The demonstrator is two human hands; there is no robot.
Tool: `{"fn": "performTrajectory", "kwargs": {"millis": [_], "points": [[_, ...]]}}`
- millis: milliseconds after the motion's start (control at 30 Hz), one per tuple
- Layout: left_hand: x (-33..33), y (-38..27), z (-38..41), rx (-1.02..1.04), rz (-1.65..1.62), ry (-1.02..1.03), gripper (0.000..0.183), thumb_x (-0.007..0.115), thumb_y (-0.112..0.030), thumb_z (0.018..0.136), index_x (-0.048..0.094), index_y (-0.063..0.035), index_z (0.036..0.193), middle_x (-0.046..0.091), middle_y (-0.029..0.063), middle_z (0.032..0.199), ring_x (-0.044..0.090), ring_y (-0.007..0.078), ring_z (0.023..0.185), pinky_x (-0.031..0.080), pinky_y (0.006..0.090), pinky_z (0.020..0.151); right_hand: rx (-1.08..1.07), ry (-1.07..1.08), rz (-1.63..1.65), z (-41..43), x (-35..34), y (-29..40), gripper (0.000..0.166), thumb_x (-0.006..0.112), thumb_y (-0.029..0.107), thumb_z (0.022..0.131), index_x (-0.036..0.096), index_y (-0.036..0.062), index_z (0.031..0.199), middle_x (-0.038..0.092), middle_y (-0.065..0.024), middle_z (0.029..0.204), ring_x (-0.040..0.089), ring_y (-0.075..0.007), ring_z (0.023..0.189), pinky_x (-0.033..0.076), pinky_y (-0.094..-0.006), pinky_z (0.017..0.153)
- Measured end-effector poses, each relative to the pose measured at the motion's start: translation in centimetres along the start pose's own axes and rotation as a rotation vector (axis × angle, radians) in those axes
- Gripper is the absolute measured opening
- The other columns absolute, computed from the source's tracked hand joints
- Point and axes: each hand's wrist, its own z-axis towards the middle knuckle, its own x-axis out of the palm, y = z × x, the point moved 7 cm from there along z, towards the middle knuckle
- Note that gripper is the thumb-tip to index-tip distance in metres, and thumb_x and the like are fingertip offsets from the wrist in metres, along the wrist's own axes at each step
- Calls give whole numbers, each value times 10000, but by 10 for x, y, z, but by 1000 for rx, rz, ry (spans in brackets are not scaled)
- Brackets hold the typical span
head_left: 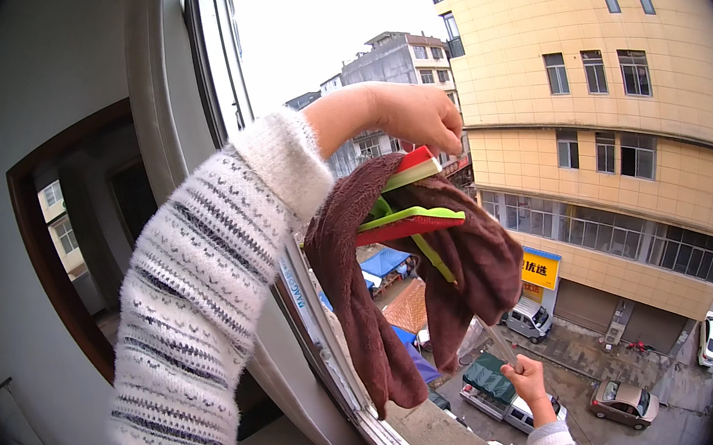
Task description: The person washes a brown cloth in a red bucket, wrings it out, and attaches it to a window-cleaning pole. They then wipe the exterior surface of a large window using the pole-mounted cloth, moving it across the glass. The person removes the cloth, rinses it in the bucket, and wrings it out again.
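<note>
My left hand [419, 118] is raised at the upper middle, its fingers curled, just above the red-and-green head [413, 219] of a window-cleaning tool. Its fingertips are hidden, so I cannot tell whether it grips anything. A brown cloth [343, 274] hangs draped around the tool's head, with long loose ends dangling below. Lower right, my right hand [527, 379] is closed on the thin pale pole [499, 340], which runs up under the cloth. Both arms wear fuzzy white sleeves with dark knitted patterns.
The open window's metal frame [325, 345] runs diagonally beside my left arm, with a ledge [437, 432] outside it. Far below are a street with parked vehicles, a green-covered truck [490, 376] and blue canopies. A yellow building [602, 179] faces me. A wooden-framed opening [32, 203] is at left.
</note>
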Motion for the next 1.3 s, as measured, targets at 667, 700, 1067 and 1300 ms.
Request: {"fn": "performTrajectory", "kwargs": {"millis": [667, 700, 1067, 1300], "points": [[48, 44, -153, 304, -944, -745, 658, 609, -436, 947, 379, -4, 1386, 568, 105, 1257, 577, 145, 1104, 459, 296, 955, 204, 30, 189, 10, 11, 18, 157, 720, 150, 859, 641, 41, 779, 539, 51, 617, 498, -43, 533, 410, -222, 487], [43, 46, -159, 312, -954, -793, 637, 590, -426, 956, 380, -5, 1385, 570, 99, 1251, 581, 140, 1095, 461, 292, 951, 212, 38, 180, 10, 11, 30, 155, 721, 149, 857, 642, 42, 779, 541, 50, 620, 498, -42, 534, 411, -222, 487], [-73, 198, -309, 264, -1084, -1286, 399, 433, -351, 1037, 493, -62, 1306, 597, 55, 1265, 600, 169, 1140, 490, 339, 993, -17, 676, 131, -6, 69, 265, 314, 675, 326, 921, 635, 47, 1059, 579, -18, 735, 518, -87, 677, 434, -274, 608], [-116, 147, -374, 29, -658, -1338, 438, 443, -323, 1029, 445, -31, 1356, 562, 119, 1286, 571, 223, 1156, 458, 373, 1015, -88, 1158, 650, -35, 146, 348, 318, 587, 348, 981, 545, 44, 1061, 502, 12, 769, 467, -61, 604, 401, -232, 526]]}}
